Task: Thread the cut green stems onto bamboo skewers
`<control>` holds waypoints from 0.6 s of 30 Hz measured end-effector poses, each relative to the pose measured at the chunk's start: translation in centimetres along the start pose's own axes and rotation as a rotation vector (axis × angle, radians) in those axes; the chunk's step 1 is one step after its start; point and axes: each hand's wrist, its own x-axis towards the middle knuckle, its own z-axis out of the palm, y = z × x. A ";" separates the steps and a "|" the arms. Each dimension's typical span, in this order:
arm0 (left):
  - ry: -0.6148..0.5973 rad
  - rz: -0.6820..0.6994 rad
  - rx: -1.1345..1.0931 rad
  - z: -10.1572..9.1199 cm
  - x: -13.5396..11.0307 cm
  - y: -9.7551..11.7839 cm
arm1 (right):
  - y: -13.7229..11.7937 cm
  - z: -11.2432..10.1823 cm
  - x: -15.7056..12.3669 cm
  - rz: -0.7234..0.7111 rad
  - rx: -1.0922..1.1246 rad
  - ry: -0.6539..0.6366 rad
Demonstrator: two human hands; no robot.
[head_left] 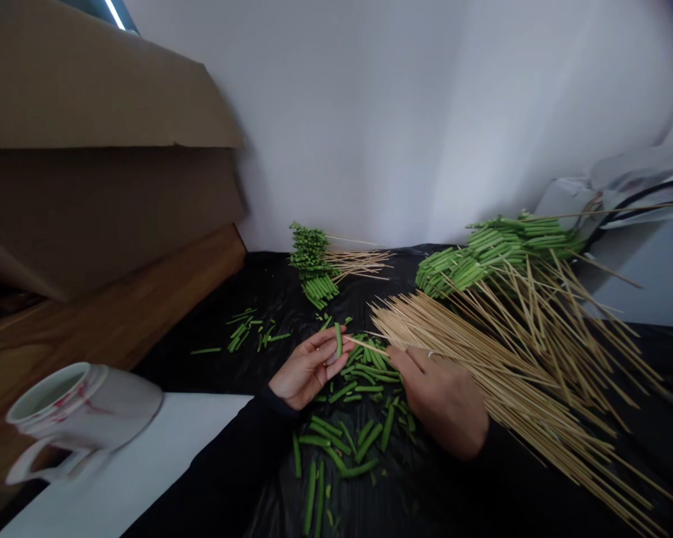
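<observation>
My left hand [308,368] pinches a short green bean piece [339,339] upright between thumb and fingers. My right hand [440,396] holds a thin bamboo skewer [366,345] whose tip points left at that piece. Between and below my hands lies a loose pile of cut green bean pieces [359,418] on black plastic sheeting [269,299]. A large fan of bare bamboo skewers [516,359] spreads out to the right of my right hand.
Finished bean skewers lie in a bunch at the back centre [314,265] and in a bigger heap at the back right [493,254]. A white mug [78,418] stands front left on a white surface. Cardboard boxes [101,149] rise at left; a white wall is behind.
</observation>
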 end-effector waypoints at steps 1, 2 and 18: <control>0.001 -0.004 0.000 0.0 0.0 0.0 | 0.0 0.0 0.0 -0.005 -0.003 -0.001; 0.007 -0.007 -0.002 0.0 0.0 0.0 | 0.0 0.1 0.0 -0.010 -0.005 -0.001; 0.036 0.025 0.038 -0.1 -0.1 -0.1 | -0.2 0.2 -0.1 -0.020 0.013 0.008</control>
